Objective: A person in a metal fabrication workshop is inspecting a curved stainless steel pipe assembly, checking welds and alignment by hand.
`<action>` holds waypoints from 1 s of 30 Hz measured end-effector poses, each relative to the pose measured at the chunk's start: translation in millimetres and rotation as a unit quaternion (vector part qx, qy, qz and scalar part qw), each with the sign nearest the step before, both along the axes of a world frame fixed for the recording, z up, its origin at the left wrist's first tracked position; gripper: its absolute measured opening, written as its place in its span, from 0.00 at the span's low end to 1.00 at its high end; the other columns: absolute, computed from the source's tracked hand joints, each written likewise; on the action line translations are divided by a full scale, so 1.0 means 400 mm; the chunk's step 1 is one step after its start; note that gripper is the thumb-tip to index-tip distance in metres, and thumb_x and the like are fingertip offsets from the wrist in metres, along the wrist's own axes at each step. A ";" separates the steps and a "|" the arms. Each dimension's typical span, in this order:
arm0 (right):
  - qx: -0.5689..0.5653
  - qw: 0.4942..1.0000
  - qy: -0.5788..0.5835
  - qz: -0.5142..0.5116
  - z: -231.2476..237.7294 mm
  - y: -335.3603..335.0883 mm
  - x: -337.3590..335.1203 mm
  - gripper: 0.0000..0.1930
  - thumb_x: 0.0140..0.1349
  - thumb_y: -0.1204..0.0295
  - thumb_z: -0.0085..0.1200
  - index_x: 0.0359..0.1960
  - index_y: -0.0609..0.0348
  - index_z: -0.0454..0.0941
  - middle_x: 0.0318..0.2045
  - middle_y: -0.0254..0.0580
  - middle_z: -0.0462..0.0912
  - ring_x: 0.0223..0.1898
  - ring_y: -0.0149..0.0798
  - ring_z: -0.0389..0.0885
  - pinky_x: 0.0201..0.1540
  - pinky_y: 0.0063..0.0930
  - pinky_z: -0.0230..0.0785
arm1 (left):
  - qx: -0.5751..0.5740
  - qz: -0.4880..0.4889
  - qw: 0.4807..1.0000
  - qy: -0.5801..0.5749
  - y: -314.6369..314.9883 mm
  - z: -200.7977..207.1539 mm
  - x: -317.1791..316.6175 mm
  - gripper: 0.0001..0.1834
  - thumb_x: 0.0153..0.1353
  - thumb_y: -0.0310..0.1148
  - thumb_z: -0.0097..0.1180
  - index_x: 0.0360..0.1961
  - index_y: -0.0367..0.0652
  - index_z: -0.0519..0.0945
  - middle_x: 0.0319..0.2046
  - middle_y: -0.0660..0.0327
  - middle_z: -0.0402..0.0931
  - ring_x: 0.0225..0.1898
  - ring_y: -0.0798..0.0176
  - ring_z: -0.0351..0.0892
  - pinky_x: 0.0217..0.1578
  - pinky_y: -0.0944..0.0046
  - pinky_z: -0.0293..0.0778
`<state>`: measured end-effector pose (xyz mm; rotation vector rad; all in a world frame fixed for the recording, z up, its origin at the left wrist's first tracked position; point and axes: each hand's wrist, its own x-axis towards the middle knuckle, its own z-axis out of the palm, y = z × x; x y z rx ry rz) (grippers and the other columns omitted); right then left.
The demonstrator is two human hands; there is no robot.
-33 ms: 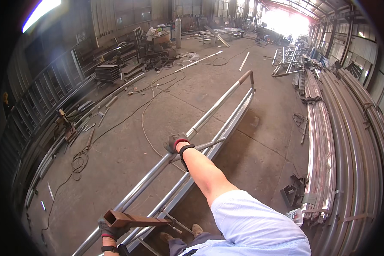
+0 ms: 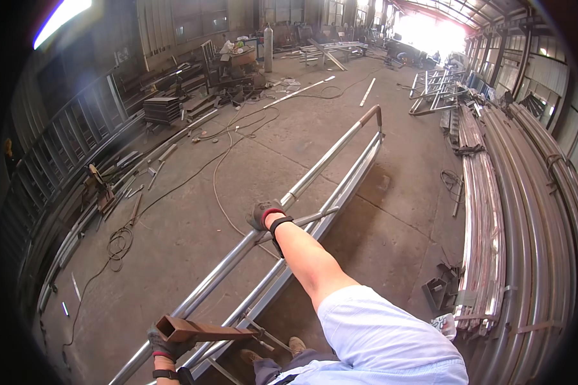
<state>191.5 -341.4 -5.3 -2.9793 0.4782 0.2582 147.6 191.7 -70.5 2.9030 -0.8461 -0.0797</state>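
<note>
A long frame of silvery round pipes [image 2: 321, 168] stretches diagonally from the lower left to the upper middle, its far end closed by a brown bent piece [image 2: 370, 115]. My right hand [image 2: 265, 214], in a dark glove with a red cuff, is closed round the upper pipe where a short cross pipe meets it. A rusty square steel tube [image 2: 212, 332] lies across the pipes close to me, its hollow end facing left. My gloved left hand [image 2: 163, 344] is closed at that end of the tube; its fingers are partly hidden.
Bundles of long pipes [image 2: 517, 212] line the right side, beside a stack of shiny square tubes [image 2: 481, 244]. Cables [image 2: 219, 192] snake over the concrete floor at left. Scrap steel and a ladder-like frame [image 2: 64, 144] stand along the left wall. My boots [image 2: 297, 345] are below the frame.
</note>
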 end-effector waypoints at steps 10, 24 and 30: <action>0.011 1.000 0.000 -0.014 -0.034 -0.014 0.026 0.23 0.65 0.51 0.48 0.51 0.48 0.86 0.54 0.44 0.84 0.56 0.48 0.83 0.57 0.47 0.72 | -0.014 -0.003 1.000 0.005 0.001 0.002 0.003 0.36 0.34 0.66 0.72 0.43 0.61 0.80 0.39 0.69 0.83 0.40 0.57 0.83 0.41 0.57 0.79; 0.019 0.999 -0.010 -0.045 0.011 0.004 -0.007 0.25 0.65 0.50 0.47 0.51 0.51 0.86 0.54 0.47 0.84 0.57 0.50 0.82 0.58 0.44 0.72 | -0.037 0.009 0.999 0.015 0.014 -0.018 -0.004 0.35 0.33 0.65 0.73 0.41 0.60 0.80 0.36 0.68 0.83 0.40 0.58 0.84 0.40 0.57 0.79; 0.010 1.000 0.010 -0.024 0.005 0.000 -0.001 0.25 0.66 0.49 0.45 0.51 0.50 0.85 0.54 0.46 0.84 0.57 0.50 0.82 0.58 0.46 0.71 | -0.033 -0.005 0.999 0.009 0.008 -0.013 -0.003 0.34 0.33 0.65 0.73 0.41 0.60 0.80 0.36 0.68 0.83 0.40 0.58 0.84 0.40 0.57 0.79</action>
